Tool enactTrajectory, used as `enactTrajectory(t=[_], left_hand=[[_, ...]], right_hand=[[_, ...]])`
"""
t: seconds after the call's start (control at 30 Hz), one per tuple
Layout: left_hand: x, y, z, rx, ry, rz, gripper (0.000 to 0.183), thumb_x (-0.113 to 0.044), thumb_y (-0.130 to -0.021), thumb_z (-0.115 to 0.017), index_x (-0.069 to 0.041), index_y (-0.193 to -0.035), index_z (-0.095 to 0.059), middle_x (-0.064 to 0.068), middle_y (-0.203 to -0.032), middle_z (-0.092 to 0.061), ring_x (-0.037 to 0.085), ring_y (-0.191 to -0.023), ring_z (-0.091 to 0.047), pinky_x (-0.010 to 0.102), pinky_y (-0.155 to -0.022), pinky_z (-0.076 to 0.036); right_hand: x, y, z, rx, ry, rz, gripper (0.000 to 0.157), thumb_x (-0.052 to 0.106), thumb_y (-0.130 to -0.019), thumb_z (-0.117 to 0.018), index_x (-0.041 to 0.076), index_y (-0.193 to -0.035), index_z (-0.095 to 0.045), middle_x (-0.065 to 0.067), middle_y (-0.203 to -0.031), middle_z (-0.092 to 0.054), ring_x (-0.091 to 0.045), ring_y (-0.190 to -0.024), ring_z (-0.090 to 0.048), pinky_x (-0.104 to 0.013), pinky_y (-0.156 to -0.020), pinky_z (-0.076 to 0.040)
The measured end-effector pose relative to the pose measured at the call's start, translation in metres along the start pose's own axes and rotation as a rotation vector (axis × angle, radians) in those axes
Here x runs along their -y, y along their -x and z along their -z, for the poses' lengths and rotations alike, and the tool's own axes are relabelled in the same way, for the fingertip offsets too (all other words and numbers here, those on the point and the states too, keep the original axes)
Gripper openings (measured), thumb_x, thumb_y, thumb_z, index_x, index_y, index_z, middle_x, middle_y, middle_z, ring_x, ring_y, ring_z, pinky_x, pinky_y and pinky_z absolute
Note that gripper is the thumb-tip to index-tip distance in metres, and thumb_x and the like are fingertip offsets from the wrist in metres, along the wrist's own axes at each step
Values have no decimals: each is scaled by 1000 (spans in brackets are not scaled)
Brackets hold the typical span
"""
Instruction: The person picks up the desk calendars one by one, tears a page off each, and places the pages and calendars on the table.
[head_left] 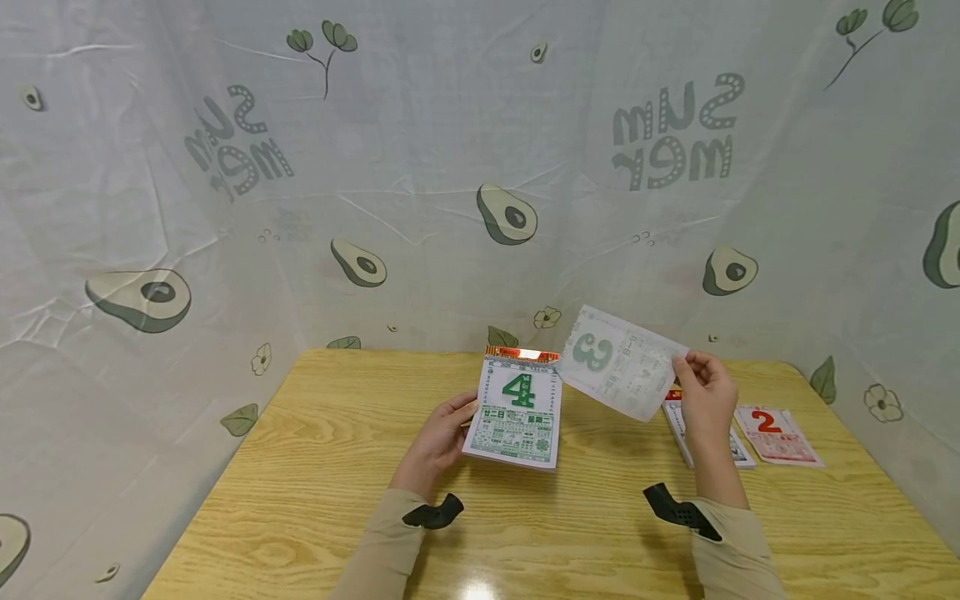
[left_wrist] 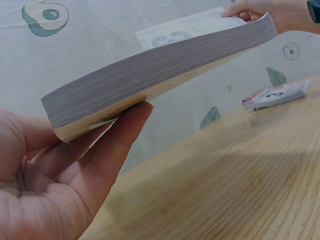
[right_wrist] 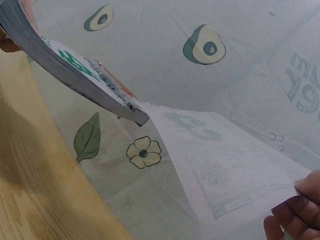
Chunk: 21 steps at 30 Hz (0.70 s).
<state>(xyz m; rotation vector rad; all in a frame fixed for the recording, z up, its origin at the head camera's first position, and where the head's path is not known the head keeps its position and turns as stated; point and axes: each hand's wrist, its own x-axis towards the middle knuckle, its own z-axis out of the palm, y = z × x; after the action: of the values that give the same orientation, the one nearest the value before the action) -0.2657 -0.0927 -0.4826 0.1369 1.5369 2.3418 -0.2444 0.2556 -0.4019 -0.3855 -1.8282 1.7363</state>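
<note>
My left hand (head_left: 441,435) grips a thick tear-off calendar (head_left: 517,417) by its left edge, above the table. Its top page shows a green 4 below a red and gold header strip. The left wrist view shows the thumb on one side and fingers beneath the thick block (left_wrist: 160,70). My right hand (head_left: 708,396) pinches one corner of a thin calendar page (head_left: 624,362), with a 3 showing through reversed. That page stretches toward the calendar's upper right corner; in the right wrist view its ragged edge (right_wrist: 160,107) meets or nearly touches the block's end.
Behind the right forearm lies a second calendar pad (head_left: 678,429) on the wooden table (head_left: 330,467). A loose page with a red 2 (head_left: 778,435) lies beside it. A pale curtain (head_left: 435,150) printed with avocados hangs behind the table.
</note>
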Motion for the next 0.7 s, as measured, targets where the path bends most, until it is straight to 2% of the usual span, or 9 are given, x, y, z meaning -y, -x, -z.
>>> enactTrajectory(t=[0.23,0.4,0.7], left_hand=[[-1,0,1,5,5,-3,45,-17,-103,-48,-3,-145,-43,-2,-106,-70,11,-88,-69,26,-71,-57],[-1,0,2,5,11,-4,46,-17,-102,-50,-3,-145,-43,-2,-107,-70,11,-89,-69,26,-72,-57],[-2,1,1,-26,12,-3,44,-17,-101,-51,-5,-143,-47,-1,-108,-70,11,-89,-69,26,-72,-57]], right_hand=[[-1,0,0,-3,-21,17,11,15,-94,-64,5,-99,-61,12,-79,-57,1,-73,-56,-6,-66,-48],[1,1,0,-3,-6,0,9,17,-95,-63,9,-99,-61,11,-82,-56,0,-77,-55,-6,-68,-47],[2,1,3,7,-30,-1,10,16,-94,-63,8,-101,-60,10,-84,-56,-2,-78,-56,-5,-69,-48]])
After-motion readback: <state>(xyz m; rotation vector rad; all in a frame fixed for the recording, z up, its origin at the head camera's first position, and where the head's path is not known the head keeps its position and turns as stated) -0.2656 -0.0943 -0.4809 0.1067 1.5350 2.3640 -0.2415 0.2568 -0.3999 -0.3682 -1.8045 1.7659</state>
